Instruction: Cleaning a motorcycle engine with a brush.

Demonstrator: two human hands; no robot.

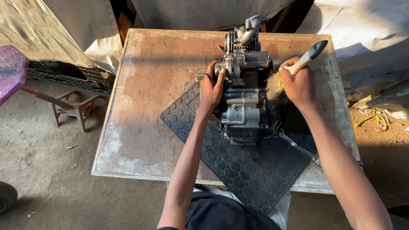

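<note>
A grey metal motorcycle engine (245, 98) stands on a black rubber mat (251, 170) on a worn wooden table (149, 106). My left hand (211, 89) grips the engine's left side. My right hand (300, 83) holds a paintbrush (294, 68) with a pale handle and dark tip. The brush's yellowish bristles press against the engine's right side.
A metal lever (300, 149) sticks out of the engine toward the table's right front edge. A purple stool (10, 70) and a small red wooden stand (70, 108) sit on the dirt floor at left. Tarpaulin sheets (370, 38) hang behind. Yellow cord (377, 119) lies at right.
</note>
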